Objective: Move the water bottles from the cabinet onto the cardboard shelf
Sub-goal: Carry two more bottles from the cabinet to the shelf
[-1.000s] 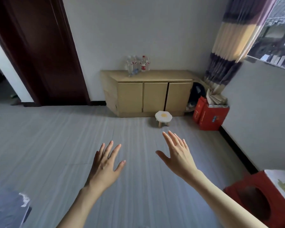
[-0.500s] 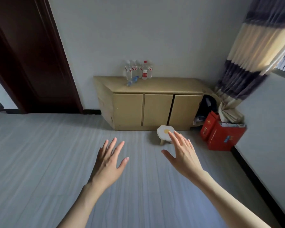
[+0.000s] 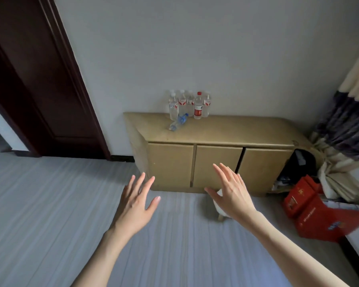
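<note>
Several clear water bottles [image 3: 187, 104] stand in a cluster at the back left of the tan cabinet top [image 3: 226, 129], against the wall. One of them has a red cap and red label [image 3: 198, 106]. A blue-labelled bottle [image 3: 178, 121] lies on its side in front of the cluster. My left hand [image 3: 136, 204] and my right hand [image 3: 231, 193] are stretched out in front of me over the floor, fingers spread, holding nothing. Both are well short of the bottles. No cardboard shelf is in view.
The cabinet has three closed doors [image 3: 216, 165]. A small white stool [image 3: 220, 206] stands on the floor, mostly hidden behind my right hand. Red boxes [image 3: 313, 212] and a bundled striped curtain [image 3: 348, 129] fill the right corner. A dark door [image 3: 35, 79] is at left.
The cabinet and bottles have grown larger and nearer in view as I came closer. Both hands stayed open and raised; the stool is now behind my right hand.
</note>
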Available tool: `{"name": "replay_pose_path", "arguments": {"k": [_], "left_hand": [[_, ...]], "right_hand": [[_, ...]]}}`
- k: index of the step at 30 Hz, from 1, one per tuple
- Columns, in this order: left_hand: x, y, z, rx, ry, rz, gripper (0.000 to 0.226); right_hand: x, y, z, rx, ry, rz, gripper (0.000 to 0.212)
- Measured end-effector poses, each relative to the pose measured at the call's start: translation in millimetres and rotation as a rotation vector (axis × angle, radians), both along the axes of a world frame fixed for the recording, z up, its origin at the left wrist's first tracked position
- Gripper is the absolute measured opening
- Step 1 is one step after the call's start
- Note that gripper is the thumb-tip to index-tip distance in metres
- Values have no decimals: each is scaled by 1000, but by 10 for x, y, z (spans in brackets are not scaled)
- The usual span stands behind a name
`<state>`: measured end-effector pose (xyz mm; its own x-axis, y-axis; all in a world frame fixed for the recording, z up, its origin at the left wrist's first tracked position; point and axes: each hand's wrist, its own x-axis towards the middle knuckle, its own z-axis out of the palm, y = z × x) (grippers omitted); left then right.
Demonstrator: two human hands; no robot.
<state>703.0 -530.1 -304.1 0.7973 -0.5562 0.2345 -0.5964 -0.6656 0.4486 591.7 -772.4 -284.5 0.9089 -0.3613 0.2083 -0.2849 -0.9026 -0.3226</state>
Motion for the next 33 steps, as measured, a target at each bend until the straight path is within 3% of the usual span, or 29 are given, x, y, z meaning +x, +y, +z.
{"name": "replay_pose_path", "arguments": {"k": [8,12,16,22,28,33], "left_hand": [[1469,-546,-249,48,51,45,82],[2420,-857,-355,59,44,-2,95],[3356,-1114,-325,44,41,-19,81],[4479,-1503,-400,102,64,-49,79],[5296,-1925,-684,176,126,-115,79],[6105,-2460,-743,154,127,-80,78]], "right_hand": [[1604,-596,-146,34,30,46,68],[2502,-894,-280,39,24,7,75],[3339,-1119,-296,51,49,-16,71],[4276,-1467,-380,82,105,-35,68],[5146,-1944,-627,90,171,-46,82],[5971,-2439,-737,111,169,-31,71]]}}
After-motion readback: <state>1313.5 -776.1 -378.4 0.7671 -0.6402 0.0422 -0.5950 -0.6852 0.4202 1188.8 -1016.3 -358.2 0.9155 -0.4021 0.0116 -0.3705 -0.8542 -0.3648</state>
